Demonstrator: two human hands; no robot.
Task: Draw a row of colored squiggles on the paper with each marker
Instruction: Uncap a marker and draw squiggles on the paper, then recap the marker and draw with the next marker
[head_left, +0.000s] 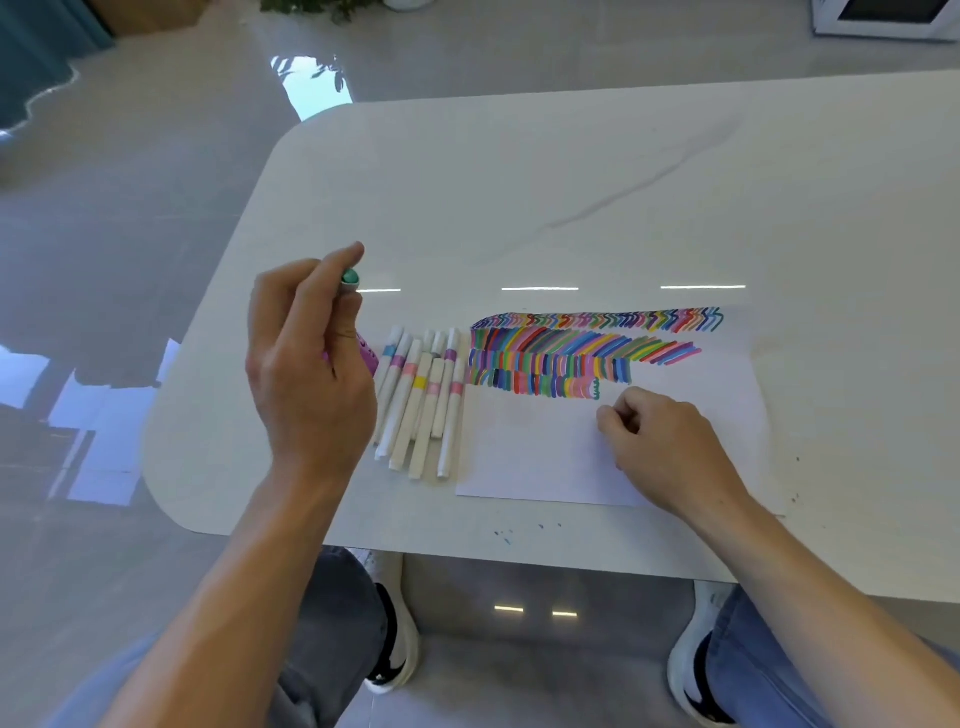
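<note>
A white sheet of paper (540, 452) lies on the table, its upper part filled with rows of colored strokes and squiggles (582, 353). The lowest row ends in a green squiggle (596, 389). My left hand (306, 364) is raised left of the sheet and grips a marker with a green end (350, 277) pointing up. A purple piece (368, 356) shows at that hand's right edge. My right hand (665, 441) rests on the paper just below the green squiggle, fingers curled, with nothing visible in them. Several white markers with colored bands (426, 405) lie between my hands.
The white marble-look table (519, 182) has a rounded left corner and small ink specks (506, 538) near its front edge. Two pairs of legs with white shoes (392, 639) show below the front edge. Glossy floor lies to the left.
</note>
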